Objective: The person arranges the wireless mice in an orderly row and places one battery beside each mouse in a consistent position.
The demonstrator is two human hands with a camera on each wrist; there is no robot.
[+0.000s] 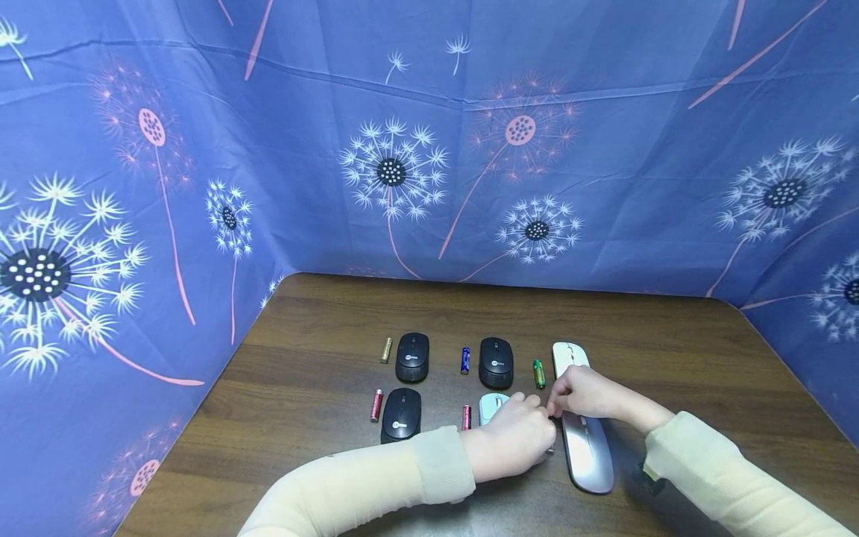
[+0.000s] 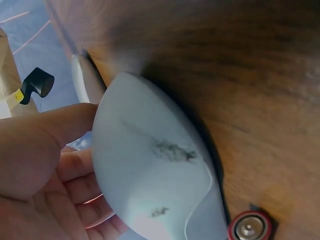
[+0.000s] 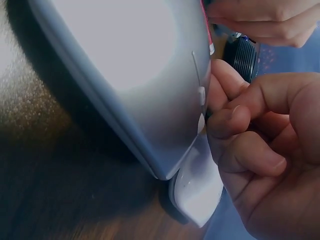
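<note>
My left hand [image 1: 513, 438] reaches over a small white mouse [image 1: 493, 406]. In the left wrist view its thumb and fingers [image 2: 82, 187] lie on the far side of that mouse, which hides their tips. My right hand [image 1: 587, 391] leans over the row of a white mouse [image 1: 569, 353] and a silver mouse [image 1: 587, 459]. Its fingers are curled, with the foremost tips down in the gap beside the silver mouse. There, a red battery [image 3: 208, 30] shows partly, close to both hands. Whether either hand pinches something is hidden.
Three black mice [image 1: 496, 362] stand on the brown table [image 1: 322, 313]. Beside them lie a gold battery [image 1: 385, 350], a blue battery [image 1: 465, 360] and a red battery [image 1: 376, 405]. A green battery [image 1: 539, 374] lies left of the back white mouse. Blue cloth [image 1: 282, 149] surrounds the table.
</note>
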